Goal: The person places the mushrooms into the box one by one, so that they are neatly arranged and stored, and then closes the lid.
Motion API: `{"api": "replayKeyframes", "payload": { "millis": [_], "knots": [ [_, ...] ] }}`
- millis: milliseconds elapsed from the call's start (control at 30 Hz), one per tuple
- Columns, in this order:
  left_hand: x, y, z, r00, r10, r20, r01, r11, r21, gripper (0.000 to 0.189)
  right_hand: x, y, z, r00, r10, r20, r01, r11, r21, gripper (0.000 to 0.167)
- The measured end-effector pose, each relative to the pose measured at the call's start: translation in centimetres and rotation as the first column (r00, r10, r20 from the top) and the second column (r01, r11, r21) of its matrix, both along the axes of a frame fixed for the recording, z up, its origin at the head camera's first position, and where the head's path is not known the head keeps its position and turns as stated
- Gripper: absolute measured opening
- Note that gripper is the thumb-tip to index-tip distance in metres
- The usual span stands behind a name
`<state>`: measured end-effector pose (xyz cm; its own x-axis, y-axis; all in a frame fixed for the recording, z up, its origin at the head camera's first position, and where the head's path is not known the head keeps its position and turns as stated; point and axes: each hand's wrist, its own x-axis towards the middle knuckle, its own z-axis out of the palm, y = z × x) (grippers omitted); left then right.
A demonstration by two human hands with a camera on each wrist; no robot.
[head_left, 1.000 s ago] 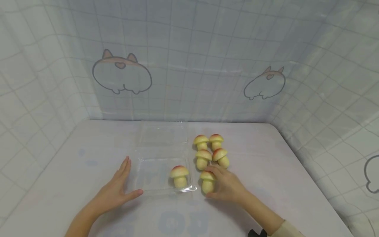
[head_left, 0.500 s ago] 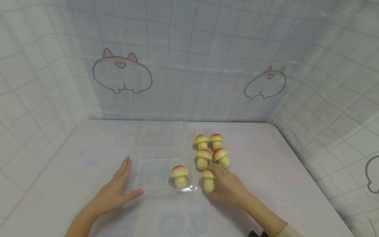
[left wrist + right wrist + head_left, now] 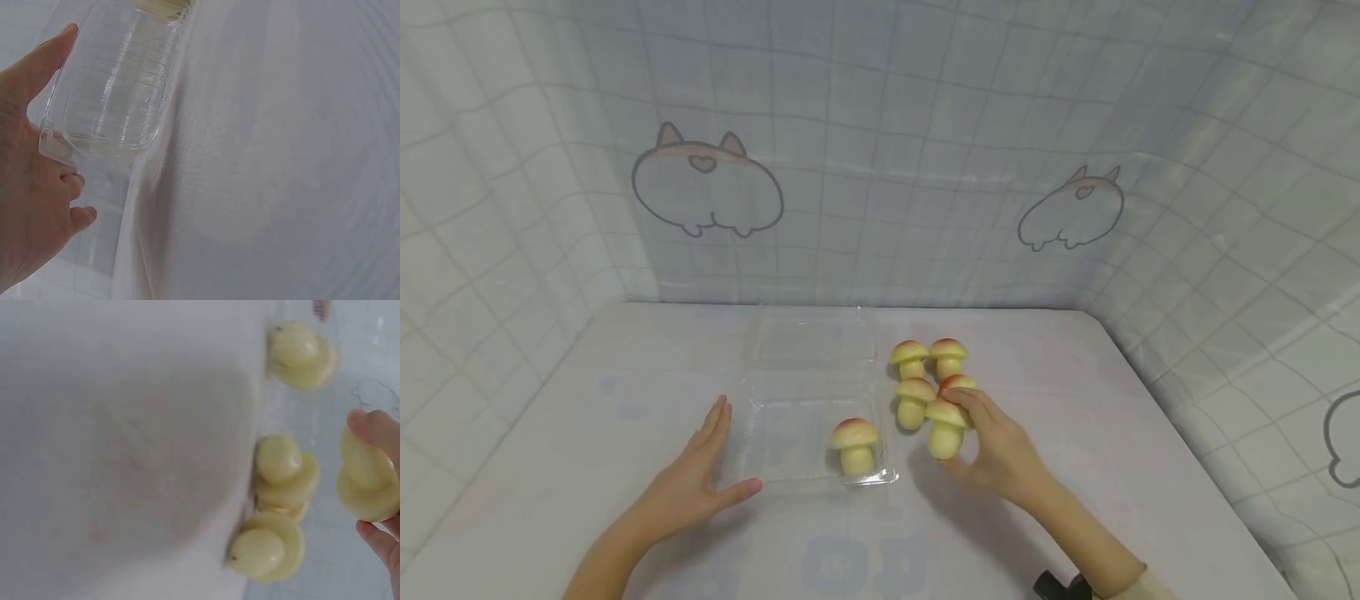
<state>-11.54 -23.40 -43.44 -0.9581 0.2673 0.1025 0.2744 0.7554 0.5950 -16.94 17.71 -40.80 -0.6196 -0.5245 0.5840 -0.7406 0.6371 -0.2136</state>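
Note:
My right hand [image 3: 1000, 454] pinches a toy mushroom [image 3: 946, 437] with a yellow stem and a yellow cap, held above the table. In the right wrist view the thumb is on the stem of this mushroom [image 3: 367, 469] and fingers are at its cap. My left hand [image 3: 688, 483] lies at the left side of a clear plastic clamshell box [image 3: 790, 483], its fingers straight and thumb spread. In the left wrist view the thumb tip meets the rim of the box [image 3: 119, 81]. One mushroom [image 3: 855, 446] with a red-topped cap stands in the box's right front corner.
Several more mushrooms [image 3: 913, 404] are grouped right of the box on the white table [image 3: 1060, 400]. The box's lid [image 3: 812, 342] lies folded back toward the rear. A grid-patterned curtain [image 3: 880, 183] closes the back and sides. A black object [image 3: 1060, 586] shows by the right forearm.
My right hand has lifted its mushroom off the table and shifted it right and upward in the view, partly covering another mushroom. My left hand and the box have stayed put.

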Motion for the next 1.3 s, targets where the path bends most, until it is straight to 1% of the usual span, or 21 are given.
{"api": "replayKeyframes", "payload": {
  "millis": [233, 433, 500, 567, 733, 800, 1067, 1167, 1300],
  "knots": [
    [0.0, 0.0, -0.1, 1.0, 0.006, 0.004, -0.006, 1.0, 0.0, 0.112, -0.4, 0.3, 1.6, 0.999, 0.018, -0.03, -0.019, 0.998, -0.052, 0.092],
    [0.0, -0.1, -0.3, 1.0, 0.008, -0.003, -0.008, 1.0, 0.002, 0.112, -0.4, 0.1, 2.3, 0.999, 0.042, -0.028, -0.044, 0.997, -0.07, 0.092],
    [0.0, -0.1, -0.3, 1.0, 0.009, -0.002, -0.009, 1.0, 0.005, 0.112, -0.4, -0.1, 2.5, 0.998, 0.051, -0.039, -0.054, 0.995, -0.079, 0.092],
    [0.1, -0.1, -0.4, 1.0, 0.012, -0.001, -0.012, 1.0, 0.007, 0.112, -0.5, -0.3, 2.6, 0.996, 0.06, -0.065, -0.065, 0.994, -0.085, 0.092],
    [0.3, -0.1, -0.5, 1.0, 0.015, -0.001, -0.015, 1.0, 0.01, 0.111, -0.7, -1.0, 3.0, 0.983, 0.11, -0.145, -0.127, 0.985, -0.118, 0.092],
    [0.3, -0.1, -0.5, 1.0, 0.015, -0.001, -0.015, 1.0, 0.01, 0.111, -0.8, -1.3, 3.2, 0.979, 0.13, -0.157, -0.152, 0.979, -0.135, 0.092],
    [0.4, -0.1, -0.3, 1.0, 0.011, 0.003, -0.011, 1.0, 0.012, 0.111, -0.9, -2.7, 4.0, 0.976, 0.176, -0.126, -0.197, 0.963, -0.184, 0.092],
    [0.4, 0.0, -0.3, 1.0, 0.011, 0.003, -0.011, 1.0, 0.01, 0.111, -0.9, -3.2, 4.1, 0.972, 0.196, -0.131, -0.218, 0.959, -0.18, 0.092],
    [0.3, 0.0, -0.2, 1.0, 0.008, -0.003, -0.008, 1.0, 0.01, 0.111, -0.8, -3.8, 4.4, 0.971, 0.201, -0.13, -0.221, 0.962, -0.163, 0.092]
  ]
}}
